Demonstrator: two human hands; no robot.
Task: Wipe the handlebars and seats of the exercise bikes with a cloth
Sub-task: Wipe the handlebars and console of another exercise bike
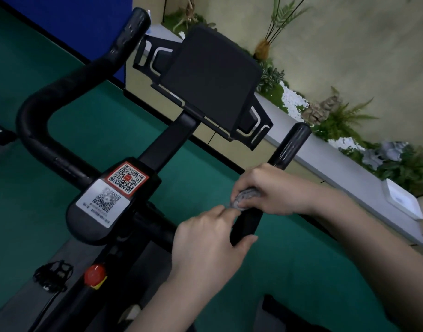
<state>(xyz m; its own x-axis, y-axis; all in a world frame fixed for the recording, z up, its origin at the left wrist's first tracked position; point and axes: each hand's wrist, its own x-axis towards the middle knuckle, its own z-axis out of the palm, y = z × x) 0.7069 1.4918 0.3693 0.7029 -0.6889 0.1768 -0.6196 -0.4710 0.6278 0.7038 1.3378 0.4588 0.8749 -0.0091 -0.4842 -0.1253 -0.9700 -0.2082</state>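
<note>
A black exercise bike fills the view, with its curved left handlebar and straight right handlebar. My right hand grips a small grey cloth wrapped around the right bar. My left hand holds the same bar just below, thumb under it and fingertips touching the cloth's edge. The seat is out of view.
A black tablet holder stands above the stem, which carries QR-code stickers. A red knob and a pedal sit lower left. A grey planter ledge with plants and a white tray runs along the right. Green floor lies below.
</note>
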